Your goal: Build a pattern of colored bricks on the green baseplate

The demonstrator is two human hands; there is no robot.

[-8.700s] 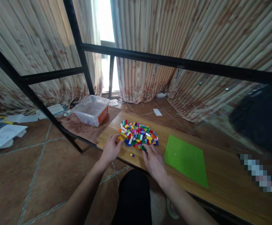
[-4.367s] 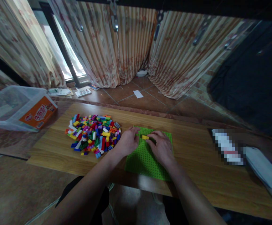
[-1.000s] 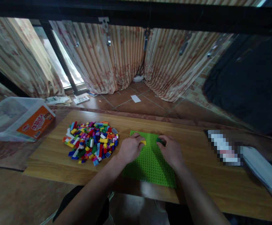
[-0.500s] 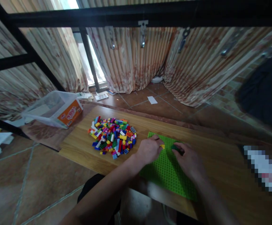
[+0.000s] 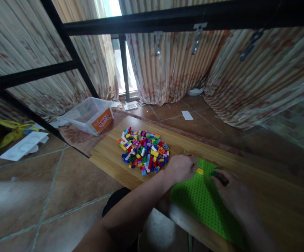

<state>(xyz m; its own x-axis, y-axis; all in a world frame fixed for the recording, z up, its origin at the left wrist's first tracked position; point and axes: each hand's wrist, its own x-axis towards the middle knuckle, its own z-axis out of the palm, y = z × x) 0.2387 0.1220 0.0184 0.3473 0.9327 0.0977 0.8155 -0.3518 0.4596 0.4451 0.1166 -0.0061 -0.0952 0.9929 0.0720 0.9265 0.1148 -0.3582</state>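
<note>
A bright green studded baseplate (image 5: 203, 199) lies on the wooden table, under both hands. On its far part sits a small yellow brick (image 5: 199, 171), right by the fingertips of my left hand (image 5: 182, 168). The fingers of that hand are bent together, and whatever they might hold is hidden. My right hand (image 5: 229, 185) grips a dark green brick (image 5: 219, 176) between thumb and fingers, over the baseplate to the right of the yellow brick. Left of the baseplate a heap of loose coloured bricks (image 5: 143, 149) covers part of the table.
The wooden table (image 5: 110, 150) has its left end near a clear plastic bin (image 5: 89, 115) with an orange label. A black metal frame (image 5: 141, 26) crosses in front of the curtains. White paper (image 5: 187, 115) and a white board (image 5: 23, 145) lie on the tiled floor.
The view has turned left, so everything sits further right. More of the yellow brick shows beside my left fingers. My right hand still holds the dark green brick.
</note>
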